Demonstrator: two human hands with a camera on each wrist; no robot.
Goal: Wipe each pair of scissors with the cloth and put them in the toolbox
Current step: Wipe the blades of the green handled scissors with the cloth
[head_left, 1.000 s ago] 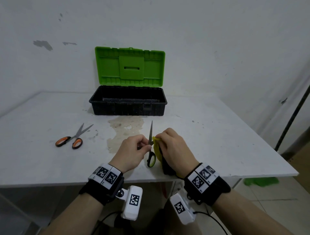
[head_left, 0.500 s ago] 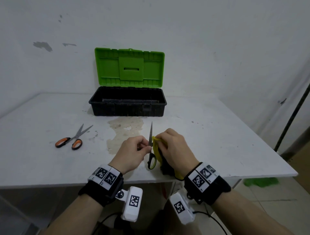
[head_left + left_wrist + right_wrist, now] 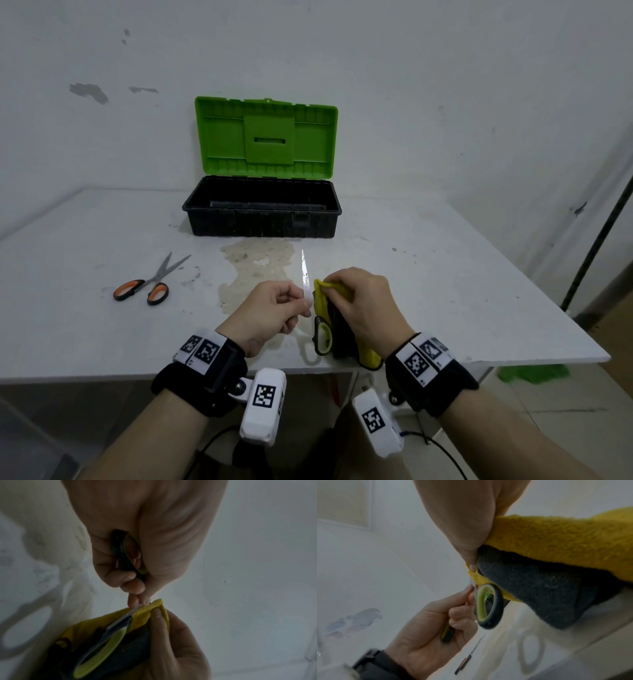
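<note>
My left hand (image 3: 270, 313) grips the yellow-green and black scissors (image 3: 322, 334) near the table's front edge, one handle loop (image 3: 127, 553) inside its curled fingers and the blade (image 3: 304, 270) pointing up and away. The other handle loop (image 3: 488, 605) hangs free. My right hand (image 3: 363, 308) pinches the yellow and dark grey cloth (image 3: 325, 296) around the scissors close to the pivot (image 3: 137, 608). A second pair, orange-handled scissors (image 3: 147, 287), lies on the table to the left. The black toolbox (image 3: 262, 219) stands behind with its green lid (image 3: 265, 137) upright.
A brownish stain (image 3: 253, 267) marks the white table (image 3: 445, 274) between the toolbox and my hands. The wall rises right behind the toolbox. A dark pole (image 3: 596, 240) leans at the right, and something green (image 3: 531, 371) lies on the floor beyond the table's right corner.
The blade has turned and now catches the light. My two hands stay in the same place, with the cloth still against the scissors near the pivot.
</note>
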